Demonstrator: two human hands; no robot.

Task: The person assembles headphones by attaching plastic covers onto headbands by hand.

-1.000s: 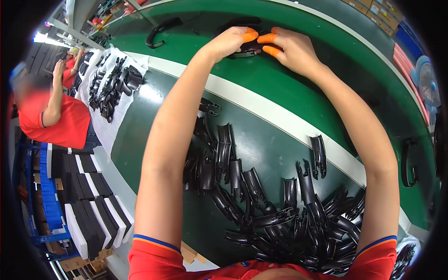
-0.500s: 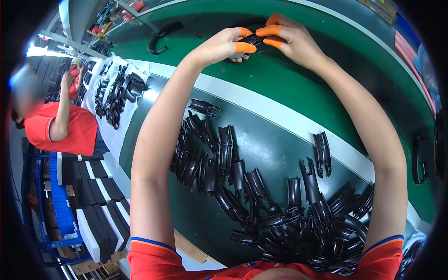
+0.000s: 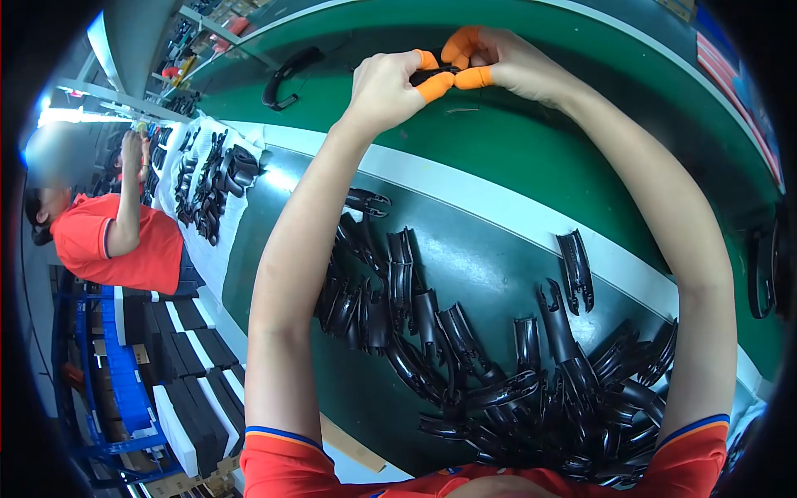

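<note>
Over the green conveyor belt (image 3: 531, 141), at the top of the view, my left hand (image 3: 386, 87) and my right hand (image 3: 515, 66) meet. Orange finger covers sit on several of my fingertips. Both hands are closed around a black plastic part (image 3: 427, 75), mostly hidden by the fingers. My two thumbs come together at its near side. Just below the right thumb, a thin dark strip (image 3: 462, 110) shows against the belt. To the left of my hands lies a curved black plastic piece (image 3: 278, 79).
Glossy black curved shells (image 3: 573, 365) lie heaped on the dark green table (image 3: 465, 241) between my arms. A white rail (image 3: 490, 207) separates table and belt. Another black piece (image 3: 760, 274) is on the belt's right end. A co-worker (image 3: 120, 241) stands at left beside stacked black and white foam blocks (image 3: 195, 415).
My left fingers have curled in more, and my thumbs have come closer together at the part. My right fingers have bent further round it. The whole view has shifted slightly.
</note>
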